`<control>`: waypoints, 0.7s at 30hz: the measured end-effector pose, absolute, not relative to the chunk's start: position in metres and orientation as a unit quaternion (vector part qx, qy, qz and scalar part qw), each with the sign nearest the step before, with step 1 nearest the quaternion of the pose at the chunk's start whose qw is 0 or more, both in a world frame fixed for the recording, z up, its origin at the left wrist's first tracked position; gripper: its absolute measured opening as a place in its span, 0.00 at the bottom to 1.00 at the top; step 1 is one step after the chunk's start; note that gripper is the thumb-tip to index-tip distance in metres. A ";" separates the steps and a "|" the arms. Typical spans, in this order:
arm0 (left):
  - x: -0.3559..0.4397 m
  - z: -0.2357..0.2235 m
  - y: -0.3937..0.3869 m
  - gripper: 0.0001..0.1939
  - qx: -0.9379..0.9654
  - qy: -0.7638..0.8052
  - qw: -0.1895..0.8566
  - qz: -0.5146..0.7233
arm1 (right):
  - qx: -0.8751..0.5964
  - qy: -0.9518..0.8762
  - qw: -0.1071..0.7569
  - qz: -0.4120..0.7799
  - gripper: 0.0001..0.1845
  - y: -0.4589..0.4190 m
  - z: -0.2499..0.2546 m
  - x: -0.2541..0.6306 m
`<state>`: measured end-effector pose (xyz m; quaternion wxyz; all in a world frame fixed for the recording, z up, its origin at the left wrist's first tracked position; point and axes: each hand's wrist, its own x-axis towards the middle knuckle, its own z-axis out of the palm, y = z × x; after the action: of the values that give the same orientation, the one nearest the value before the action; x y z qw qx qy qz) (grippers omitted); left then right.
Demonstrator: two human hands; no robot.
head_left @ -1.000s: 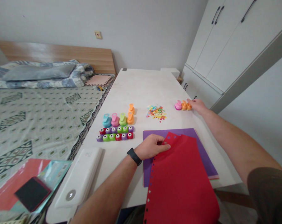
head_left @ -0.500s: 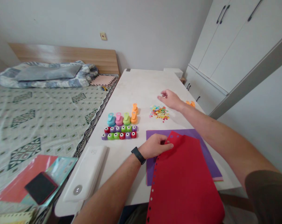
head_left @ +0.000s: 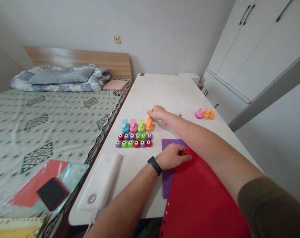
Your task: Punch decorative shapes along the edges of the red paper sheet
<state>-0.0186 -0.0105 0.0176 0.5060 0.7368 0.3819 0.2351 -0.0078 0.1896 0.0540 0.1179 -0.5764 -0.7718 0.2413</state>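
My left hand, wearing a dark wristband, pinches the top left corner of a red paper sheet. A row of small punched holes runs down the sheet's left edge. Beneath it lies a stack of purple paper. My right hand reaches across to an orange craft punch, its fingers closed on the top. Blue, pink, green and orange punches stand in a row in front of it. My right forearm hides most of the colourful paper cut-outs.
Two rows of small punches stand nearer me. A pink punch and two orange ones are on the right. A white oblong device lies at the table's left edge. Beside the table, a bed holds a black item.
My right hand has moved left from above the cut-outs to the rear orange punch and closed on it. My left hand keeps its pinch on the red sheet. The view has turned slightly left.
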 end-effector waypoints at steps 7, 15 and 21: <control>-0.018 0.022 -0.010 0.19 0.744 0.368 0.510 0.226 | -0.570 -0.743 0.172 0.306 0.10 0.186 0.048 -0.012; -0.017 0.014 -0.010 0.21 0.733 0.370 0.518 0.238 | -0.516 -0.665 0.315 0.438 0.06 0.185 0.068 0.029; -0.018 0.015 -0.009 0.21 0.714 0.392 0.527 0.241 | -0.332 -0.508 0.427 0.670 0.10 0.145 0.088 0.110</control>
<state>-0.0179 -0.0091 0.0148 0.5271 0.7143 0.3920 0.2412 0.1103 0.1455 0.0881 0.4268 -0.3323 -0.5078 0.6705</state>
